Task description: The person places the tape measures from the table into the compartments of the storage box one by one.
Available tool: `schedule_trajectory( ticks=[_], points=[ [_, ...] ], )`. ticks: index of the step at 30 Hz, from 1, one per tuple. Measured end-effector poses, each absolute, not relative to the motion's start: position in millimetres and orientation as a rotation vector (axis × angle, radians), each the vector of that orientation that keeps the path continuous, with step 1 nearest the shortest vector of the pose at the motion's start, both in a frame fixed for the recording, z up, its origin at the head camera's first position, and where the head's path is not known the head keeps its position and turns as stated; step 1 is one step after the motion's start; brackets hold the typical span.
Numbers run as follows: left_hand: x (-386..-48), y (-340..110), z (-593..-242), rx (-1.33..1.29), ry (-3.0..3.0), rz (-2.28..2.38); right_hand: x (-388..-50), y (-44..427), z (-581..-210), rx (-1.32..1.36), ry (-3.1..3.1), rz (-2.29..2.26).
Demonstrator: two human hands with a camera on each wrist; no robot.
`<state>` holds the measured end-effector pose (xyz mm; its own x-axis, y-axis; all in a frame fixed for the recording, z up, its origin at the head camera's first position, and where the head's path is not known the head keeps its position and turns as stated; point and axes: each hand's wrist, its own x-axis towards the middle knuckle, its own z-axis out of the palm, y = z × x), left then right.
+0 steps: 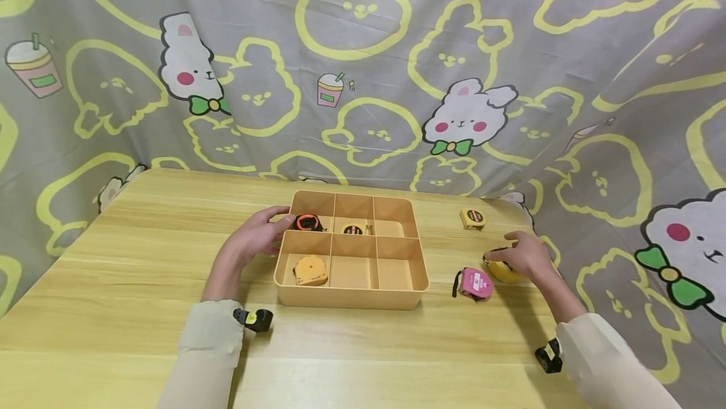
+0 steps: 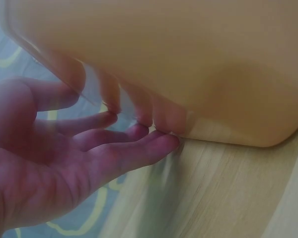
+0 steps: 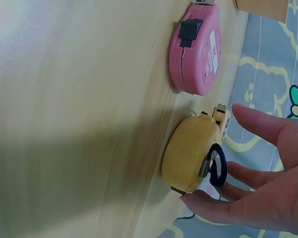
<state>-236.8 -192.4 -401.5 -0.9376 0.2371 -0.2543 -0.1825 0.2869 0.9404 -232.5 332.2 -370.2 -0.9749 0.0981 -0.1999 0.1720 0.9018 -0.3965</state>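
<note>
Tan box (image 1: 350,298) has tapes (image 1: 311,270) (image 1: 307,222) (image 1: 353,230) at eight, ten, twelve o'clock; both hands (image 1: 258,232) (image 1: 526,254) are spread, empty; outside, yellow tape (image 1: 503,272) lies ten-to-four.

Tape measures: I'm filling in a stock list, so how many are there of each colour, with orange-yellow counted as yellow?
Black-and-red tape measure: 1
Pink tape measure: 1
Yellow: 4 (front-left tape and back-middle tape in the tray; far loose tape; near loose yellow tape)
Total: 6

Three tape measures (image 1: 310,270) in tray (image 1: 348,297), three right.
</note>
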Motion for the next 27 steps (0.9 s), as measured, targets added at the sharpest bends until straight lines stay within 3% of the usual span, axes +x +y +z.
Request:
schedule_trajectory(
  ticks=[27],
  points=[
    [-237.9,-193.2,-403.7,0.077,2.228,1.68,-219.8,341.8,-396.1,0.238,2.9,-0.814]
  ],
)
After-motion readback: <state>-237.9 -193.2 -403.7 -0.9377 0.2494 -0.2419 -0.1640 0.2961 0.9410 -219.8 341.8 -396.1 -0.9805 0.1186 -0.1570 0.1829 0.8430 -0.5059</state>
